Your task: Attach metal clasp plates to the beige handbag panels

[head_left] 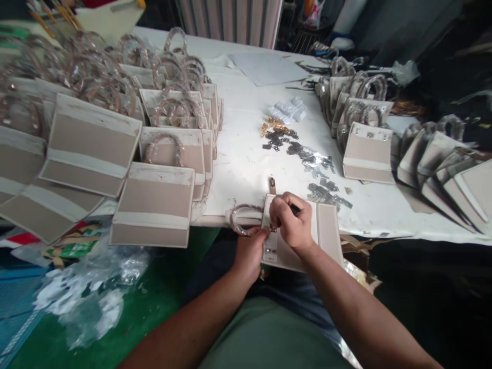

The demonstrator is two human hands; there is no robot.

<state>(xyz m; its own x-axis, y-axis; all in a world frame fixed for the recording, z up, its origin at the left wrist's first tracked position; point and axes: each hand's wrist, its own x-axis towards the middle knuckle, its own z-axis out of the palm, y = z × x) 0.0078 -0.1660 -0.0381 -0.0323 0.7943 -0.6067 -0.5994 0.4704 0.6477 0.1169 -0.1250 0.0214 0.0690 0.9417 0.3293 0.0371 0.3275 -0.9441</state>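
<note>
Looking down through the head camera, I have the white table point(238, 148) spread across most of my view, the clock centred on the picture's middle. From 9 to 11 o'clock stand crowded rows of finished-looking beige bag pieces point(154, 197) with loop handles in clear wrap; a smaller group of similar pieces point(369, 148) runs from 2 to 3. At 4 o'clock lies the beige panel point(288, 256) being worked on, its near part overhanging the table edge above the lap. My view puts the right hand point(290, 218) on top of it, fingers curled into a fist around a dark tool. The left hand point(249, 256), at 6, pinches the panel's left edge, thumb on top, other fingers hidden. Just beyond that thumb, the panel's wrapped handle point(232, 219) loops out over the table edge. Loose silver plates point(326, 193) lie at 3, darker plates point(274, 141) near 1, and gold pieces point(271, 126) just beyond those. Smallest are the dark tool point(295, 209), mostly covered by the fist, and silver fittings point(271, 251) on the panel.
</note>
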